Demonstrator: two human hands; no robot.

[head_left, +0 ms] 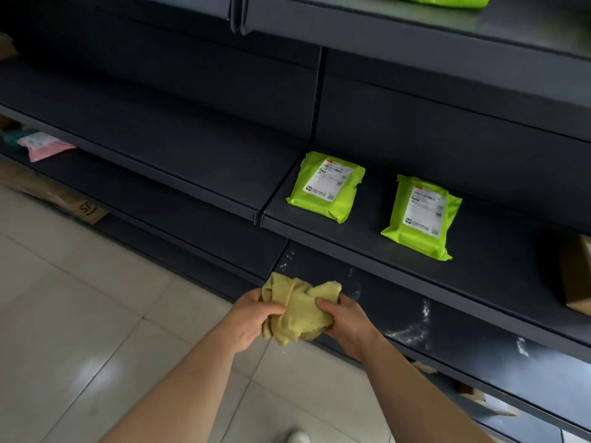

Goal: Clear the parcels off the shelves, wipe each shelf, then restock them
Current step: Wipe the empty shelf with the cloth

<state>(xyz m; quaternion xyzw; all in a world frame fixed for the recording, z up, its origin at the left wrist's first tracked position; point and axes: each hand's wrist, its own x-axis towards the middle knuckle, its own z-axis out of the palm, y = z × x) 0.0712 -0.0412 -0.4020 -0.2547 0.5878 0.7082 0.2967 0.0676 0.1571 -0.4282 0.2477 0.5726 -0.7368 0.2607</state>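
Fingers (274, 310) of left hand (252, 318) and right hand (348, 324) grip a crumpled yellow cloth (297, 311), lower centre, below two green parcels (326, 187) (422, 215) on a shelf (351, 243).

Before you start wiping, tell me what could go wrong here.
Two green parcels lie on the middle shelf; wiping around them could knock one off the edge.
The cloth, bunched between left hand and right hand, may smear the white residue on the lower shelf rather than lift it.

Dim shelves, glare on floor (89, 369), blurred edges.
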